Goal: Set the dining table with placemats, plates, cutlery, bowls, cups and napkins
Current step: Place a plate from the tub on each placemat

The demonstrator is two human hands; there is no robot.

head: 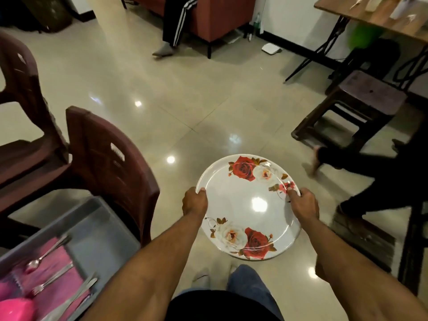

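Observation:
I carry a round white plate [245, 205] printed with red and white roses, held level over the tiled floor in front of me. My left hand [195, 201] grips its left rim and my right hand [303, 202] grips its right rim, thumbs on top. At the lower left a grey tray [92, 218] holds a spoon [44, 256], a fork [52, 280], knives [76, 295], pink cloth [58, 269] and a pink plastic item [16, 309].
Two dark red plastic chairs [108, 163] stand at the left. A wooden table [379, 17] with small items is at the top right, a dark wooden stool [361, 105] below it. One person's legs [176, 24] show at the back, another's [370, 177] at the right.

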